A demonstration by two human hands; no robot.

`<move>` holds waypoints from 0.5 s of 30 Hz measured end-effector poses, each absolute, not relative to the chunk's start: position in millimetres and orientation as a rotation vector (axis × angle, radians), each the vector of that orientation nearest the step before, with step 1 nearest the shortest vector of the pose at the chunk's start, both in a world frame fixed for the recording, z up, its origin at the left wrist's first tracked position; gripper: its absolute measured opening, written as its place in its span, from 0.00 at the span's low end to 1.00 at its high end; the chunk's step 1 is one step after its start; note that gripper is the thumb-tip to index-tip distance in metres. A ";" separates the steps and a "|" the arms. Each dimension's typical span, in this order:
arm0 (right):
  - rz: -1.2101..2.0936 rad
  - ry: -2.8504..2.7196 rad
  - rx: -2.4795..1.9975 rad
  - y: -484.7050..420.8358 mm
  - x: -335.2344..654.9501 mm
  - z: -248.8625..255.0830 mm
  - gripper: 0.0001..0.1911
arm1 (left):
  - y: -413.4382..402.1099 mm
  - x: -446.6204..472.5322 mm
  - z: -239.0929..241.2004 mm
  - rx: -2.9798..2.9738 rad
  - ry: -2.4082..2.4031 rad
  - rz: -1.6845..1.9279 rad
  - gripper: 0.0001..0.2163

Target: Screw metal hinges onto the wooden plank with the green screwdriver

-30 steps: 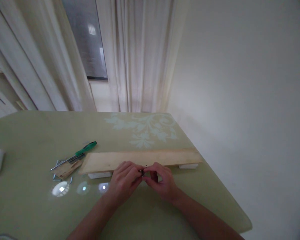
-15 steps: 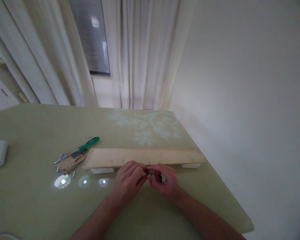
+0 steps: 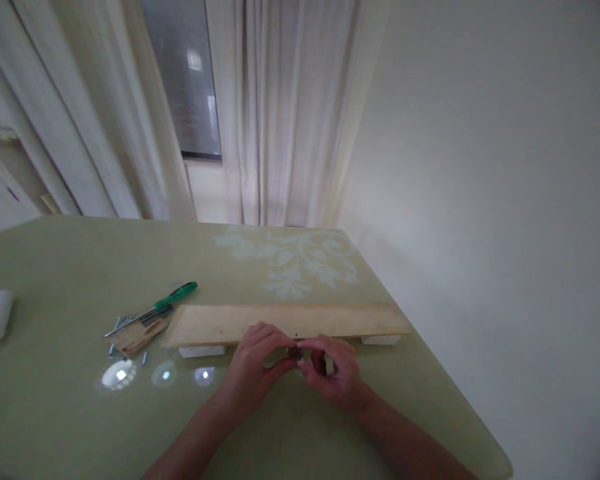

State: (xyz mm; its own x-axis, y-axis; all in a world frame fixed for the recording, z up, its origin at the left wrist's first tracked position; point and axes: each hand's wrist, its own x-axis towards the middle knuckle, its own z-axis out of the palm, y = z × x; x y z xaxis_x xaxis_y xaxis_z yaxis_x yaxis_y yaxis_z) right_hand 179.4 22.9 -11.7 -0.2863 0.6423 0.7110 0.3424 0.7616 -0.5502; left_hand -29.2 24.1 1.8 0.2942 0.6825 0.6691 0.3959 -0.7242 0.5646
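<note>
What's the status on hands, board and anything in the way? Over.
Left hand and right hand pinching small dark piece by near edge of wooden board. Board above two white blocks. Green-handled screwdriver by board's left end, clear of hands.

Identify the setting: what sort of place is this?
Probably a room in a home: long pale curtains beside a dark window, and a green table with a floral pattern.

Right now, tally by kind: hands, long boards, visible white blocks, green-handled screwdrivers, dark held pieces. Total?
Hands (left hand, right hand): 2
Long wooden board: 1
White blocks, visible: 2
Green-handled screwdriver: 1
Dark held piece: 1
Total: 7
</note>
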 end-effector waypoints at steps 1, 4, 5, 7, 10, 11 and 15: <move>0.346 -1.900 -0.745 22.8 179.4 -12.1 0.11 | 23.9 -28.9 1.7 2.269 0.969 1.415 0.04; 0.329 -1.901 -0.726 22.7 179.8 -12.4 0.11 | 23.1 -28.1 2.4 2.272 0.958 1.456 0.04; 0.329 -1.902 -0.725 22.7 180.0 -12.3 0.11 | 22.8 -27.9 2.9 2.276 0.965 1.462 0.05; 0.334 -1.906 -0.714 22.7 180.4 -12.3 0.11 | 22.1 -27.5 3.9 2.278 0.981 1.467 0.06; 0.323 -1.912 -0.685 22.6 180.7 -12.4 0.12 | 20.7 -26.9 4.7 2.271 0.979 1.483 0.07; 0.312 -1.914 -0.679 22.6 180.8 -12.3 0.13 | 20.2 -26.7 4.7 2.271 0.974 1.489 0.08; 0.285 -1.908 -0.669 22.4 181.0 -11.8 0.12 | 18.7 -25.4 4.1 2.282 0.965 1.495 0.07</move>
